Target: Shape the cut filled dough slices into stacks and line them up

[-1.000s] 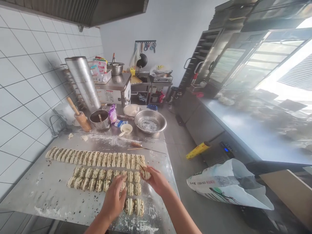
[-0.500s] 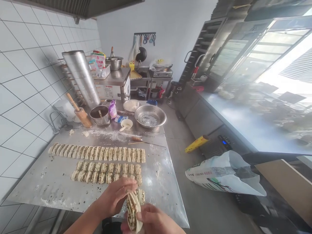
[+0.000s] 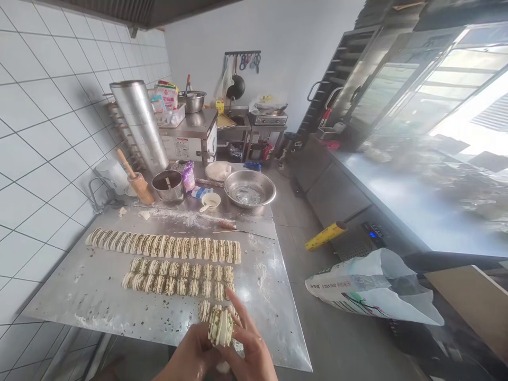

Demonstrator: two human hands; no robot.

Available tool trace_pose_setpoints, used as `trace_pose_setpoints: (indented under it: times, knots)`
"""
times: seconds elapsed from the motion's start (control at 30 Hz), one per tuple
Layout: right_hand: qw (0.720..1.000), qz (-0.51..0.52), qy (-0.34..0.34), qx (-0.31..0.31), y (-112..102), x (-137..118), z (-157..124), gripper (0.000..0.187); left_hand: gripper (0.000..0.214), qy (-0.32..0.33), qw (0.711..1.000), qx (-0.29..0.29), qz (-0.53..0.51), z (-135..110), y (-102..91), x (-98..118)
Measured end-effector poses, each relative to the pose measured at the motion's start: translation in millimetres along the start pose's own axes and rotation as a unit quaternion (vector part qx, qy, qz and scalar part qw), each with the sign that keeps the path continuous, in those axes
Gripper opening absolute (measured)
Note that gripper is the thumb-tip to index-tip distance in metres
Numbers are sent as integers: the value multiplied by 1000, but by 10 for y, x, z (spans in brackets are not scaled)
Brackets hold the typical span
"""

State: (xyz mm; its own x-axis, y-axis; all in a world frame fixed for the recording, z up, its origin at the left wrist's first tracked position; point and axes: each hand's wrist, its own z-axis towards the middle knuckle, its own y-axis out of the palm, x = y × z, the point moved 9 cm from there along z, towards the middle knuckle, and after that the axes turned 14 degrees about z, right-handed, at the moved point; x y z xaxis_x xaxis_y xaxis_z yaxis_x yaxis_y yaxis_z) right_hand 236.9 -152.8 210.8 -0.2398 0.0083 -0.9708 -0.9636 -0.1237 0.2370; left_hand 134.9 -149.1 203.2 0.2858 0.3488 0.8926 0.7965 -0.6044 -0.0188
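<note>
Both of my hands hold one dough piece (image 3: 220,327) striped with green filling, just above the near edge of the steel table (image 3: 79,301). My left hand (image 3: 196,352) cups it from below and the left. My right hand (image 3: 250,346) grips it from the right, fingers curled up around it. Beyond them lie a long row of cut filled dough pieces (image 3: 164,246) and two shorter rows of shaped pieces (image 3: 178,278). One more shaped piece (image 3: 203,309) sits just past my fingers.
At the table's far end stand a steel bowl (image 3: 249,189), a pot (image 3: 167,185), a white scoop (image 3: 210,201), a rolling pin (image 3: 136,177), a knife (image 3: 242,231) and stacked steel steamers (image 3: 139,124). A flour sack (image 3: 369,291) and a yellow roll (image 3: 325,235) lie on the floor to the right.
My right hand took a piece from the right end of the long row, brought it near to my left hand, and both have folded it into a compact bundle.
</note>
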Motion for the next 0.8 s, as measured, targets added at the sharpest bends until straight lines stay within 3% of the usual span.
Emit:
trace_pose_setpoints:
  times: [0.1,0.27,0.4,0.5,0.57,0.63,0.8]
  knots:
    - [998,-38,-39,8,3,-109,-42,34,36,-73,985,-16,-154,-185,81,-93]
    - [991,-41,-112,-67,41,-301,-148,45,41,-108,946,19,-305,-308,-76,-10]
    - [983,-50,-97,-149,145,-137,-188,40,44,-30,971,29,-234,-277,-218,151]
    - [993,14,-12,-118,147,172,-135,31,52,13,989,32,-147,-252,-260,119]
    - [991,95,78,-57,112,442,-112,28,57,8,989,51,-140,-228,-321,-62]
    - [971,160,176,2,82,737,-144,32,60,-8,986,78,-147,-191,-433,-357]
    - [938,166,276,130,-174,1324,-280,64,68,-99,972,180,-115,26,-999,-1478]
